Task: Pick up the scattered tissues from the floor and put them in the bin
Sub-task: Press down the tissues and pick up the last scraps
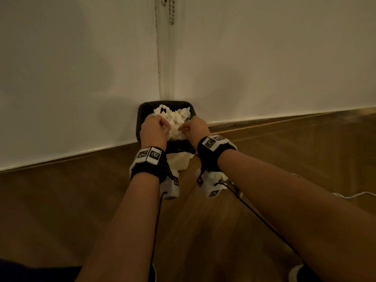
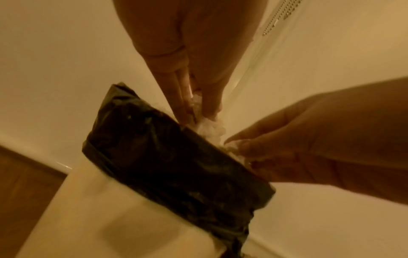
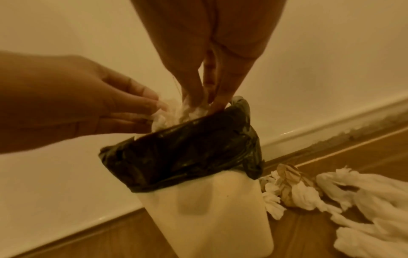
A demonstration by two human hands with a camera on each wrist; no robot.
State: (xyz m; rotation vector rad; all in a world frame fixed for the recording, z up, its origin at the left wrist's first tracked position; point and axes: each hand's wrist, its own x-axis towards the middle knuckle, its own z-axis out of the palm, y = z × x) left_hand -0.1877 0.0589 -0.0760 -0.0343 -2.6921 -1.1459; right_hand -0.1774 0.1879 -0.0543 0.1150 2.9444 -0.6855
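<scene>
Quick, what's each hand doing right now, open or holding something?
Left hand: fingers pinching the tissues heaped in the bin.
Right hand: fingers pinching the same heap.

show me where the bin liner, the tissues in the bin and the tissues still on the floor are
bin liner (image 3: 187,153), right wrist view, on the black plastic folded over the rim.
tissues in the bin (image 1: 175,121), head view, on the middle of the white heap.
tissues on the floor (image 3: 364,197), right wrist view, on the large white clump.

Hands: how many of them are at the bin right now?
2. The left hand and the right hand both press into the tissues heaped in the bin. No others show.
</scene>
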